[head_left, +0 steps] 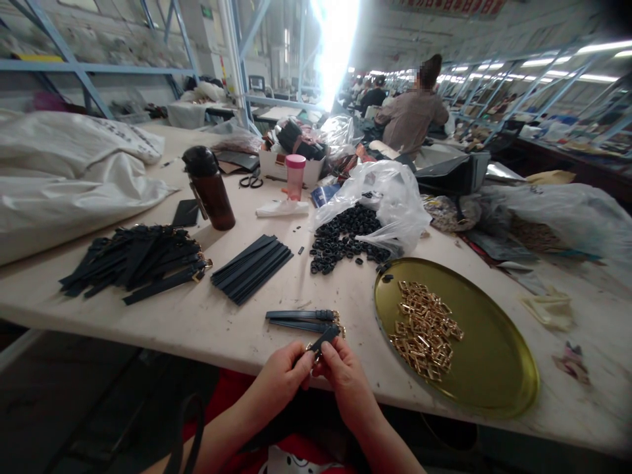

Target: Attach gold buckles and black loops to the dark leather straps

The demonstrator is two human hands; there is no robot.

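Close together at the table's front edge, my left hand [289,370] and my right hand [343,368] both pinch a dark strap [324,338] with a gold buckle on it. My fingers hide part of the buckle. Just beyond them lie a few dark straps [296,320] with gold buckles at their right ends. A neat stack of plain dark strips [251,266] sits farther left. At the far left is a heap of buckled straps [143,257]. To the right, a gold round tray [494,355] holds a pile of gold buckles [427,329].
Small black loops [345,237] spill from a clear plastic bag [390,197]. Behind the straps stand a brown bottle [211,191] and a pink cup [295,176], with scissors [251,181] nearby. White sacking [64,178] covers the left side. A person [412,118] sits farther back.
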